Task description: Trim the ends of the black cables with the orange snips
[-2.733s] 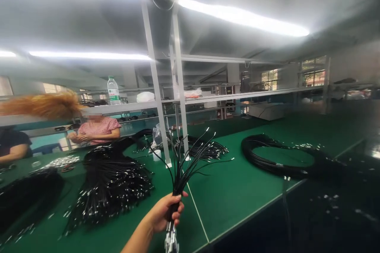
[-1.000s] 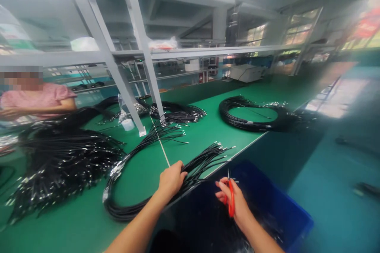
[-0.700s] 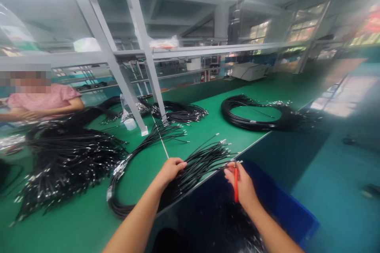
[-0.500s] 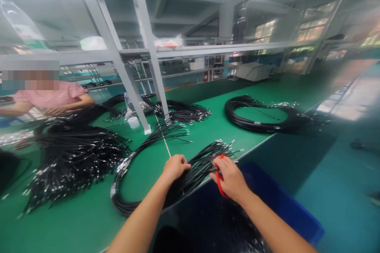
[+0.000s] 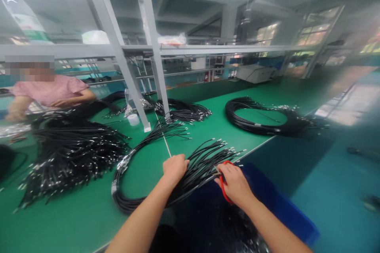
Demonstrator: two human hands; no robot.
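Note:
A looped bundle of thin black cables with silver tips lies on the green table near its front edge. My left hand presses down on the bundle, fingers curled over the strands. My right hand is closed on red-handled scissors, and their blades sit at the fanned cable ends by the table edge. Below both hands stands a blue bin with dark cable scraps in it.
A big heap of black cables lies at the left, a cable coil at the right, more bundles behind. Grey frame posts rise mid-table. A person in a pink shirt sits across at the far left.
The bundle, held upright earlier, now lies looped on the table. My right hand brought the red scissors up from over the bin to the cable ends; my left hand stayed on the bundle.

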